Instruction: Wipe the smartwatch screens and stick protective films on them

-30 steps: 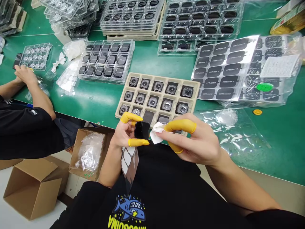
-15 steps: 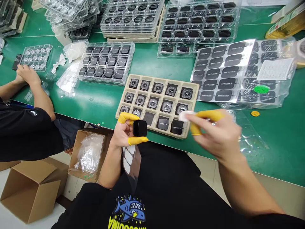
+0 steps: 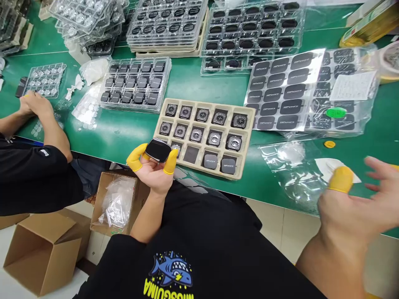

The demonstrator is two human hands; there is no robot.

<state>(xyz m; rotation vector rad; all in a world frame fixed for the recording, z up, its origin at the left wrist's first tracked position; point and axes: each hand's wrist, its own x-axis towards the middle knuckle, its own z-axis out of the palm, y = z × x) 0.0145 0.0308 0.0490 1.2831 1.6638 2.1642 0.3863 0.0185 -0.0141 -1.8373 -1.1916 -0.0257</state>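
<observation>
Surface: I see the green surface (image 3: 182,85) stretching ahead, with trays stacked toward its far side.
Tray: the beige tray (image 3: 229,119) sits straight ahead, probably for easy reach; its cells separate the pieces, many lying backs up, presumably to shield their screens. One front cell (image 3: 191,155) bares a dark pad.
Film: clear plastic (image 3: 274,162) lies right of the tray.
Right hand: my right hand (image 3: 358,203) is spread wide, well apart from the watch, gripping nothing I can see.
Left hand: my left hand (image 3: 156,176) pinches the watch by its edges, likely sparing the glass.
Wipe: white, partly behind the right thumb; I cannot tell if the wipe (image 3: 324,167) touches it.
Watch: the watch (image 3: 158,150) tilts, screen up, between left fingertips, just off the tray's near-left corner.
Cots: yellow finger cots (image 3: 341,179), presumably against smudges.
</observation>
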